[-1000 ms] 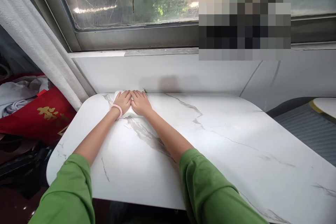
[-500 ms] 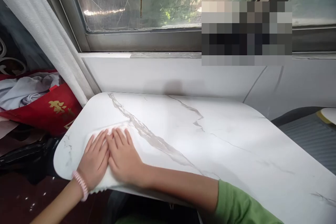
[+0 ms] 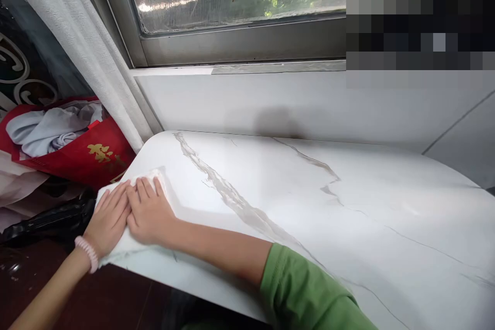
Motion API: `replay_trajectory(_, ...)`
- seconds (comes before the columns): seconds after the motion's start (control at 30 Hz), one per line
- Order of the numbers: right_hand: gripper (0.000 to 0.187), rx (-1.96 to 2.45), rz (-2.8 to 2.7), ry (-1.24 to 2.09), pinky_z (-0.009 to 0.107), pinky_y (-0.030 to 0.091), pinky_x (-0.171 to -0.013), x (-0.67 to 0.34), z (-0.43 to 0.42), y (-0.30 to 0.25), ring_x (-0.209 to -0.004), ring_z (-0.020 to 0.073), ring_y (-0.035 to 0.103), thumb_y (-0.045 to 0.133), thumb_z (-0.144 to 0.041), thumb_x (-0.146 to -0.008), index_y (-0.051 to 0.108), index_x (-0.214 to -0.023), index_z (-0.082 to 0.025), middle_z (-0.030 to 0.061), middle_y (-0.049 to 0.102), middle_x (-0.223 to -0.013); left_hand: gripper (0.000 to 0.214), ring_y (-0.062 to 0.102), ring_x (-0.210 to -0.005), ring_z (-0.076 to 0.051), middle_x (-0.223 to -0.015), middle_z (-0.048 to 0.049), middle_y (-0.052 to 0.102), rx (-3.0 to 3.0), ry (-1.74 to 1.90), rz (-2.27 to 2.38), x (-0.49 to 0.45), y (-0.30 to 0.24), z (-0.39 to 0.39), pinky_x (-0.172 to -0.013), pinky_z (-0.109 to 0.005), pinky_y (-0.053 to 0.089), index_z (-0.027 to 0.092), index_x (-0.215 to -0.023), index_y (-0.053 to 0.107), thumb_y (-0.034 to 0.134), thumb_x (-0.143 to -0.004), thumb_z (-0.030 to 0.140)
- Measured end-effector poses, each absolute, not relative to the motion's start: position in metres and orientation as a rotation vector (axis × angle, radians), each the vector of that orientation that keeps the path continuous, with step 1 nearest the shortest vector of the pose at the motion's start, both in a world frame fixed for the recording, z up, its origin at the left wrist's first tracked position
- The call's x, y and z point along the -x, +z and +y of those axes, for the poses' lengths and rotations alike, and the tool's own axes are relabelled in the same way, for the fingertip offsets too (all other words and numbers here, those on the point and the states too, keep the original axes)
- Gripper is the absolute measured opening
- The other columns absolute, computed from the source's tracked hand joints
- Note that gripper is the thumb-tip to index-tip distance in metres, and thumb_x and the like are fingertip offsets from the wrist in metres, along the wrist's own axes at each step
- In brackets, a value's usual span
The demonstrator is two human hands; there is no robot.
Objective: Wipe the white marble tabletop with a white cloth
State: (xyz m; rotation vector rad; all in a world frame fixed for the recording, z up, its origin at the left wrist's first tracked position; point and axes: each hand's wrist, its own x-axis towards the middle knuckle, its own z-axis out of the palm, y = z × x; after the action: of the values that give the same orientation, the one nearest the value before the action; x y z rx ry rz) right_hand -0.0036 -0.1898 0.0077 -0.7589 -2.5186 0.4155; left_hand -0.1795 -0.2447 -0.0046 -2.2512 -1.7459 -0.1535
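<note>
A folded white cloth [image 3: 129, 247] lies on the left end of the white marble-patterned table [image 3: 371, 180], reaching over its left edge. Flat on the cloth rests my left hand [image 3: 106, 221], fingers stretched out, a pink coiled band round its wrist. My right hand [image 3: 150, 214] presses down beside it with fingers extended, its thumb side touching the left hand. Neither hand is curled round the cloth. Much of the cloth is hidden under my palms.
Left of the table stands a red bag [image 3: 73, 160] with pale grey fabric in it, near a black object [image 3: 50, 219] with a shiny surface. A white curtain [image 3: 85, 46] hangs beside the metal-framed window [image 3: 240, 44]. A white wall [image 3: 232, 100] runs behind the table.
Both hands have slid left with the cloth, from inside the table's left end to its edge. The camera's view has also shifted a little.
</note>
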Motion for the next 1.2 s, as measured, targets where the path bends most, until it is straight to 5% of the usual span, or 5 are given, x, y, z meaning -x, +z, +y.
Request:
replay_trajectory(0.33,0.057,1.202,-2.334,0.361,0.050,0.010,-0.117,0.011,-0.053,-0.003,-0.142,0.0280,0.027,0.034,-0.026,-0.093,0.032,-0.146,-0.005,0.0192,0.035,-0.151,0.045,0.035,-0.137,-0.021,-0.149,-0.0097,0.040,2.478,-0.164,-1.838,0.159,0.011,-0.056,-0.116,-0.045,0.020,0.019,-0.138,0.043,0.027,-0.096,0.025)
replay_trajectory(0.6,0.053,1.377,-2.206,0.297,0.047,0.011,-0.117,-0.008,0.009,-0.006,-0.138,0.0255,0.031,0.032,-0.020,-0.093,0.034,-0.144,-0.005,0.0169,0.043,-0.146,0.042,0.042,-0.131,-0.023,-0.141,-0.0145,0.048,2.591,-0.192,-1.666,0.133,0.007,0.030,-0.111,-0.043,0.026,0.012,-0.131,0.049,0.032,-0.092,0.018)
replay_trajectory(0.93,0.055,1.367,-2.265,0.246,0.049,0.013,-0.117,-0.020,-0.016,-0.007,-0.140,0.0270,0.029,0.032,-0.021,-0.093,0.034,-0.145,-0.005,0.0179,0.038,-0.149,0.041,0.039,-0.134,-0.023,-0.144,-0.0147,0.045,2.565,-0.232,-1.663,0.124,0.004,0.001,-0.112,-0.049,0.025,0.014,-0.130,0.050,0.033,-0.093,0.018)
replay_trajectory(1.2,0.057,1.140,-2.450,0.182,0.051,0.013,-0.118,-0.069,-0.130,-0.008,-0.141,0.0309,0.028,0.036,-0.025,-0.093,0.034,-0.146,-0.003,0.0208,0.036,-0.150,0.048,0.034,-0.139,-0.027,-0.147,-0.0166,0.043,2.418,-0.280,-1.643,0.085,-0.005,-0.139,-0.116,-0.050,0.022,0.008,-0.137,0.045,0.026,-0.095,0.020)
